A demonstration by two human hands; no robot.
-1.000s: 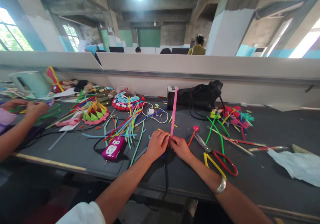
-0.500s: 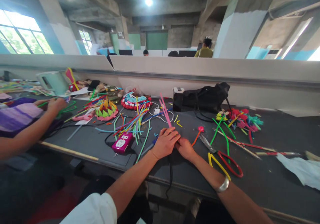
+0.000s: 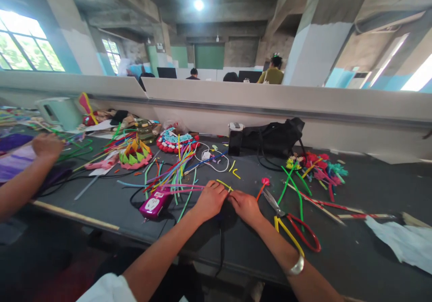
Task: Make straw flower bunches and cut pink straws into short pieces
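Observation:
My left hand [image 3: 212, 199] is closed around pink pipe cleaners [image 3: 184, 188], whose long ends point left over the table. Fingertip to fingertip with it, my right hand [image 3: 245, 206] is pinched shut. A short yellow pipe cleaner [image 3: 223, 184] sticks out just beyond the fingertips and meets the right ones; its lower end is hidden. Right of my hands lie a pink flower head [image 3: 265, 182] on an orange stem and scissors [image 3: 302, 232] with red and yellow handles. A purple box [image 3: 155, 204] sits to the left, near a pile of coloured pipe cleaners [image 3: 182, 162].
A black bag [image 3: 275, 135] and a dark phone-like object [image 3: 235, 142] stand by the partition [image 3: 202, 96]. Pipe-cleaner flowers [image 3: 320, 167] lie at right, past green stems [image 3: 290, 185]. At left are a co-worker's hand [image 3: 47, 146], a kettle [image 3: 64, 113] and a colourful crown-like piece [image 3: 135, 153].
The pink pipe cleaners have swung from pointing up and away to pointing left. A yellow pipe cleaner now shows at my fingertips. The co-worker's hand has moved left, and my view has shifted slightly.

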